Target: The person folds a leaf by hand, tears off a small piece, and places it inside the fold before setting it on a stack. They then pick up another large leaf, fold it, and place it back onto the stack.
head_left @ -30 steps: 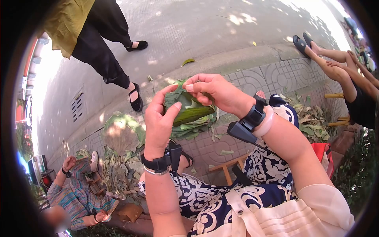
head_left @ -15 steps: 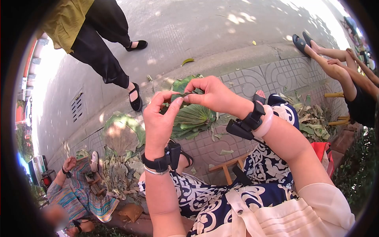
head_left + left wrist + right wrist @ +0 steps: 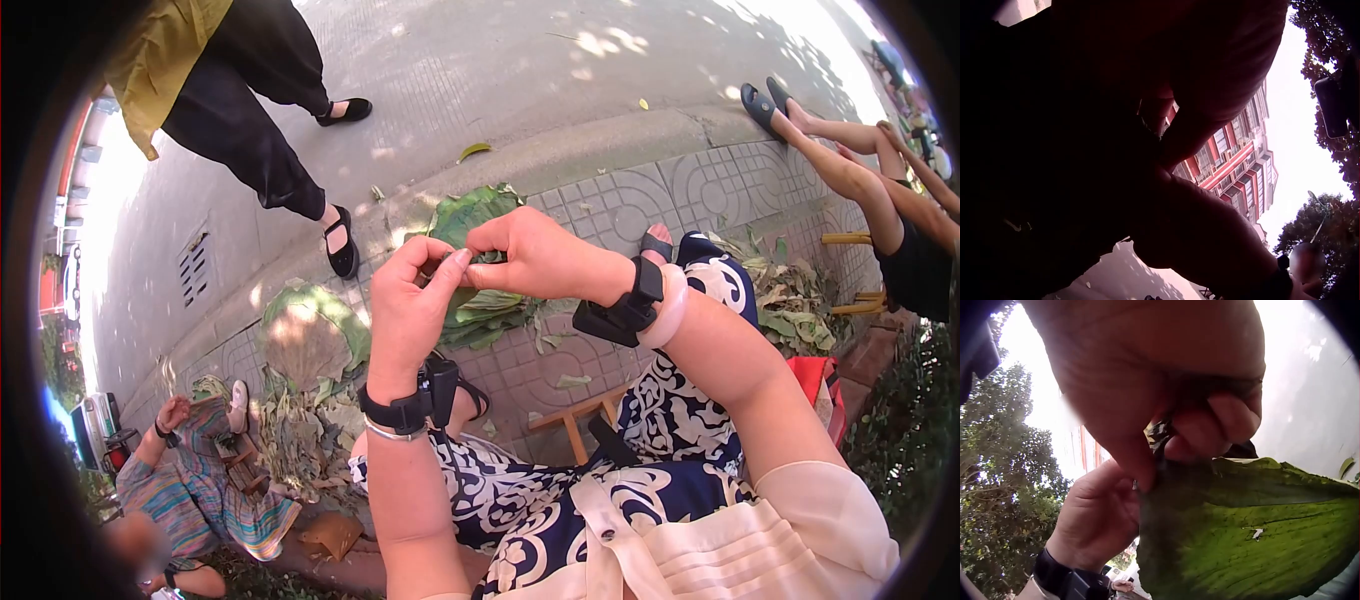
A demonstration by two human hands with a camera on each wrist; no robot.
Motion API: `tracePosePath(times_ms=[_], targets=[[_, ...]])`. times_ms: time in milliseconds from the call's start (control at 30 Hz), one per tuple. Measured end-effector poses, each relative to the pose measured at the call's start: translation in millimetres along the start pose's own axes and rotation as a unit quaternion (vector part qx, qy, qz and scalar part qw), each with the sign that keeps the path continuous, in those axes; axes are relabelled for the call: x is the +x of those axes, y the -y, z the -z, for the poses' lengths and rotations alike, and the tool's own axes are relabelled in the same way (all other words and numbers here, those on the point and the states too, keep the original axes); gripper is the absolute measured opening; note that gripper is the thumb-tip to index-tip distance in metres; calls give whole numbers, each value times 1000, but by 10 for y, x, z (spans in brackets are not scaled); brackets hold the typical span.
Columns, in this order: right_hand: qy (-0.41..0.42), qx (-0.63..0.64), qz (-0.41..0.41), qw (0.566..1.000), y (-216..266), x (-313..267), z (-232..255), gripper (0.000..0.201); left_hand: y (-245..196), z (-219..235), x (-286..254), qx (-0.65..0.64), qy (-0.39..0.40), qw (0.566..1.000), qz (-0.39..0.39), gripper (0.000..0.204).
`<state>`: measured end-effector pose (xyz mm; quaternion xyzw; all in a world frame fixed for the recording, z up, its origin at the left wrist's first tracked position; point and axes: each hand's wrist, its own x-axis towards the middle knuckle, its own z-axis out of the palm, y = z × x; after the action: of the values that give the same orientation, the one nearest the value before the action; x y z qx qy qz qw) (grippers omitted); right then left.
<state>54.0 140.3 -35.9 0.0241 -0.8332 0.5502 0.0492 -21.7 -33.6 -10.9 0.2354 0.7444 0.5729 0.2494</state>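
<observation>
My left hand (image 3: 405,310) and right hand (image 3: 540,255) meet fingertip to fingertip in front of me in the head view. Between them they pinch the gathered edge of a large green lotus leaf (image 3: 1260,531). In the right wrist view this leaf spreads out below the fingers, with ribbed veins and a small pale hole. From the head view the hands mostly hide the pinched edge. Below and behind them lies a stack of green leaves (image 3: 490,318). The left wrist view is dark, showing the hands only in outline.
A big round leaf (image 3: 310,335) lies over a heap of withered leaves (image 3: 310,430) on the left. Another leaf pile (image 3: 795,300) sits to the right. A standing person (image 3: 260,130) is ahead; seated people (image 3: 870,180) are at both sides. A wooden stool (image 3: 575,430) shows below me.
The leaf's broad folded face, turned up earlier, has dropped from the head view. My fingertips have drawn together on its edge, and my right hand has come slightly lower.
</observation>
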Motion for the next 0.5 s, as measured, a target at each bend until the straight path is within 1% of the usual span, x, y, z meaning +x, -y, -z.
tracePosePath(times_ms=[100,200,400,500], targets=[[-9,6,9,1000,-5,2,-18,33,-26,-18,-9,3,-3,1000,-6,13],[-27,26,-1,999,92,-14,3,31,-58,-49,-16,-38,-24,999,9,14],[-94,-23,55,994,28,-21,-96,28,13,-16,6,-122,-57,989,51,15],[-49,25,-5,998,92,-18,-31,26,-41,-9,7,-139,-77,984,77,15]])
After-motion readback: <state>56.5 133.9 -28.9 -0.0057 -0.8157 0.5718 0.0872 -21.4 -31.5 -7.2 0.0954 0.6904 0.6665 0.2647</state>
